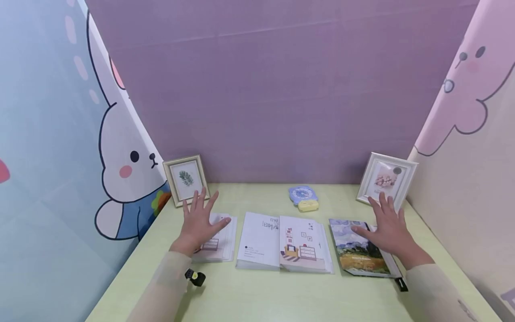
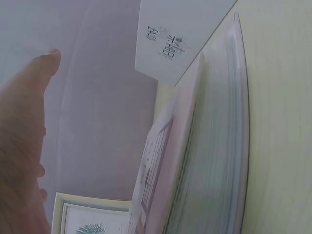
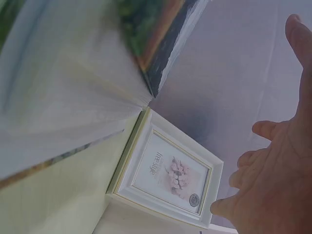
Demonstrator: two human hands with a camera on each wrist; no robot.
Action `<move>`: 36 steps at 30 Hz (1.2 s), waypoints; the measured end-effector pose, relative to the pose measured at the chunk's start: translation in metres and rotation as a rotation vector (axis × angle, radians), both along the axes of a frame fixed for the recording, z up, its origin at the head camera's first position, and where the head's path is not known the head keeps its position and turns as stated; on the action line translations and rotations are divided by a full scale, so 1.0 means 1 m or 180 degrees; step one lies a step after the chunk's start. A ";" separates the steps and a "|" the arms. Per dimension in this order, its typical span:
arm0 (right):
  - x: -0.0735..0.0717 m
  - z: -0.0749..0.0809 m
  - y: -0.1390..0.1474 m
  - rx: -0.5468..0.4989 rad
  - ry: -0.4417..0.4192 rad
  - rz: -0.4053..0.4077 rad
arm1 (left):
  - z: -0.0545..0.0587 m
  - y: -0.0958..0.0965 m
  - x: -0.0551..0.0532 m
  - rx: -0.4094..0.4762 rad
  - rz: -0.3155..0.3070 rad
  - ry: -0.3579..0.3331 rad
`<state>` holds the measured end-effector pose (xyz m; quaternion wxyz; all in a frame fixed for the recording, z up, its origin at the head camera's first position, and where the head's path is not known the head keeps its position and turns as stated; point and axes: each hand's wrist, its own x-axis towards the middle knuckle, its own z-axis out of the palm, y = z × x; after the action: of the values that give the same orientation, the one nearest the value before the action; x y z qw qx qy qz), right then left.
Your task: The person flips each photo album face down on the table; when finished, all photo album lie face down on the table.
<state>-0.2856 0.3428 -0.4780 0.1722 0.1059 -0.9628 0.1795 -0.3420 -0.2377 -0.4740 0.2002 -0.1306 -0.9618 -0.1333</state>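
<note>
A pale-green table [image 1: 297, 297] carries books [image 1: 303, 241] and picture frames [image 1: 186, 179].

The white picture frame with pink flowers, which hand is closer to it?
Right. The right hand is just in front of that white frame; the left hand is far off leftward, by the beige picture frame with a green leaf.

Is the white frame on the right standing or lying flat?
Standing: in the head view, the frame rises above the back edge of the table, against the purple backdrop.
</note>
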 end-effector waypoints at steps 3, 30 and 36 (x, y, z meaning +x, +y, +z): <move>0.002 -0.001 0.000 0.0012 0.0015 -0.0010 | 0.000 0.002 0.001 0.0009 0.0020 -0.0001; 0.031 0.000 0.004 -0.0128 0.0077 0.0064 | 0.000 0.028 0.017 0.0271 -0.0049 0.0017; 0.039 0.002 0.003 -0.0167 0.0061 0.0099 | -0.002 0.036 0.022 0.0380 -0.0202 0.0003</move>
<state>-0.2462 0.3459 -0.4761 0.1814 0.1179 -0.9543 0.2063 -0.3204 -0.2017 -0.4761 0.2038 -0.1490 -0.9474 -0.1966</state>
